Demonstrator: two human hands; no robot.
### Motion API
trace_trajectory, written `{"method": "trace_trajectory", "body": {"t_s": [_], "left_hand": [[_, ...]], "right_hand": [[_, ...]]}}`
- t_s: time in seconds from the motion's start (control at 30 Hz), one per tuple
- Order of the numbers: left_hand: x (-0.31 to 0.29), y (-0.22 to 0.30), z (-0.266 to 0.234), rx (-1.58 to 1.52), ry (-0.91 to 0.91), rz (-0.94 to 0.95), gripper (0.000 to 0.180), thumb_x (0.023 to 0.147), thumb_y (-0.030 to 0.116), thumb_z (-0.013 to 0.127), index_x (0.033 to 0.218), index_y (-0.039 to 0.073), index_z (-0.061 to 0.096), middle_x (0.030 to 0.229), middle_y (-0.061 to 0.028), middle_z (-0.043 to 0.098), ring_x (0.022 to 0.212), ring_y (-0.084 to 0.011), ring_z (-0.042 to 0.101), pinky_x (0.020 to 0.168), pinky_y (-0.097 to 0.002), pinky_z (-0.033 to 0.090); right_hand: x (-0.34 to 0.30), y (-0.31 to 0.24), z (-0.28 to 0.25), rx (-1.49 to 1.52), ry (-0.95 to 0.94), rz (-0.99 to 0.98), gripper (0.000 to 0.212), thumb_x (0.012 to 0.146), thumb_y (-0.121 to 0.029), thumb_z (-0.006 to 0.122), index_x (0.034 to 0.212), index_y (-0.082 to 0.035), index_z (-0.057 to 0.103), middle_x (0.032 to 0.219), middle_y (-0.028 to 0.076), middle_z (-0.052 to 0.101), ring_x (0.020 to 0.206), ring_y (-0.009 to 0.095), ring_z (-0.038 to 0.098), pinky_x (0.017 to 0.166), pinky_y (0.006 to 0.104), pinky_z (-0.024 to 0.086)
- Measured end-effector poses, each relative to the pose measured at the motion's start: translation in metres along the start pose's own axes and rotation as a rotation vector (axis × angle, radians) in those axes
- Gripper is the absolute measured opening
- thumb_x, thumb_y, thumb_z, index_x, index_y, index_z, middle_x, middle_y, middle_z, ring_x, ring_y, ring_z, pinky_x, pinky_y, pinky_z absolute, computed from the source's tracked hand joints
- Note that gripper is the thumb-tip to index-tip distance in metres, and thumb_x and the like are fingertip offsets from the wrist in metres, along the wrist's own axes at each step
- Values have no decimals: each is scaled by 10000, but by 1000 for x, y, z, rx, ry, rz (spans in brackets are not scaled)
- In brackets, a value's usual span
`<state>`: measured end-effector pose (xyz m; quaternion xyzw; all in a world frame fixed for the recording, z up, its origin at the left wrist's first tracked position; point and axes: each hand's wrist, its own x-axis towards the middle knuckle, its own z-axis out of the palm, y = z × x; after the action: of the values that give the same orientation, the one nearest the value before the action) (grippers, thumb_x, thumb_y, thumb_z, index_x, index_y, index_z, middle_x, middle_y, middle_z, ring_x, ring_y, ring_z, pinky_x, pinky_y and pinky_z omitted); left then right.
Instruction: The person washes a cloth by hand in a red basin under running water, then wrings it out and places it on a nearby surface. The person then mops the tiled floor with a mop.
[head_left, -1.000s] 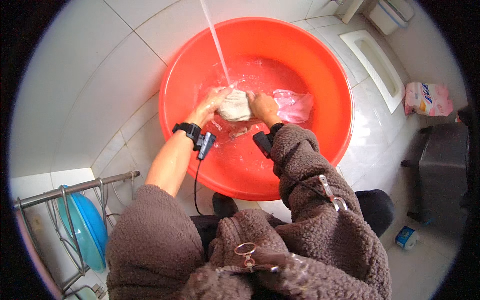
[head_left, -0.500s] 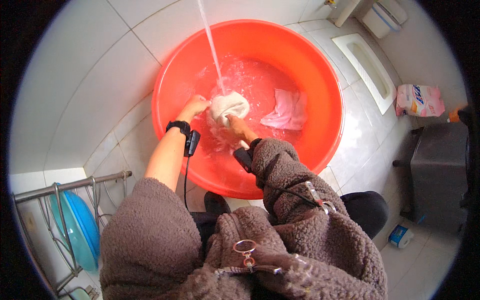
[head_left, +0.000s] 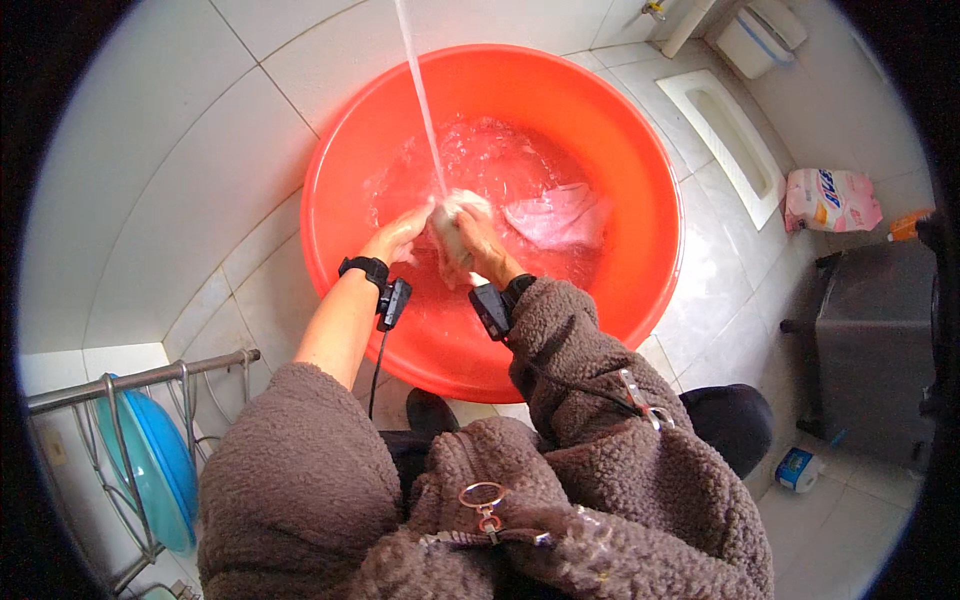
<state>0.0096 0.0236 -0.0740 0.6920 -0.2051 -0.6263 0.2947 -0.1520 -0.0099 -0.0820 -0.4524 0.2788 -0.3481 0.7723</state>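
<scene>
A small white cloth (head_left: 448, 240) is bunched between my two hands, under a thin stream of water falling into a large red basin (head_left: 655, 300). My right hand (head_left: 485, 245) is closed over its right side. At its left edge my left hand (head_left: 402, 232) grips it, with some fingertips hidden by the cloth and splash. To the right of my hands a pink cloth (head_left: 562, 216) lies crumpled in the shallow water. Both wrists wear black straps with small black devices and cables.
A metal rack (head_left: 150, 378) holding blue and teal basins (head_left: 165, 465) stands at the left. On the right are a squat toilet (head_left: 735, 140), a pink-and-white bag (head_left: 832, 198), a dark grey bin (head_left: 870, 350) and a small blue-and-white container (head_left: 798, 470).
My hands have drawn together around the white cloth, which went from spread and rounded to bunched up. The pink cloth has shifted slightly left and changed shape in the water.
</scene>
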Motion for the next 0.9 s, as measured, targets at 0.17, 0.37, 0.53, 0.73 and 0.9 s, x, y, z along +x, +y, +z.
{"method": "trace_trajectory", "body": {"t_s": [0.17, 0.37, 0.53, 0.73, 0.9], "left_hand": [[-2, 5, -20, -504, -277, 108, 588, 918, 599, 401, 1234, 118, 521, 1245, -83, 547, 1146, -221, 516, 1004, -389, 411], [6, 6, 5, -599, -188, 271, 333, 961, 391, 469, 961, 97, 626, 864, -40, 660, 759, -200, 632, 758, -346, 536], [-7, 41, 14, -198, -130, 476, 321, 947, 344, 534, 1098, 67, 593, 998, -73, 651, 910, -192, 639, 819, -379, 535], [11, 16, -23, 177, 417, 182, 378, 822, 366, 658, 1037, 56, 658, 925, -162, 674, 896, -301, 654, 742, -469, 551], [42, -20, -63, 777, 363, 262, 433, 782, 389, 643, 976, 4, 682, 1030, -237, 649, 989, -348, 636, 815, -436, 513]], "right_hand": [[-8, -56, 57, -238, -95, -58, 387, 898, -388, 548, 734, -37, 561, 623, 19, 491, 523, 88, 446, 453, 279, 373], [30, -47, 45, -1233, 415, -190, 361, 828, -441, 602, 844, -99, 715, 785, 223, 662, 741, 389, 663, 651, 492, 531], [41, -35, -60, -1373, 349, 97, 546, 854, -509, 503, 914, 4, 680, 828, 283, 638, 828, 439, 631, 736, 495, 506], [-48, -8, -130, -365, 48, 752, 453, 828, -513, 633, 858, -63, 666, 706, 74, 636, 505, 173, 556, 448, 322, 441], [-51, 6, -115, -1055, -32, 404, 394, 749, -359, 719, 893, 1, 650, 809, 162, 675, 666, 294, 648, 574, 387, 508]]}}
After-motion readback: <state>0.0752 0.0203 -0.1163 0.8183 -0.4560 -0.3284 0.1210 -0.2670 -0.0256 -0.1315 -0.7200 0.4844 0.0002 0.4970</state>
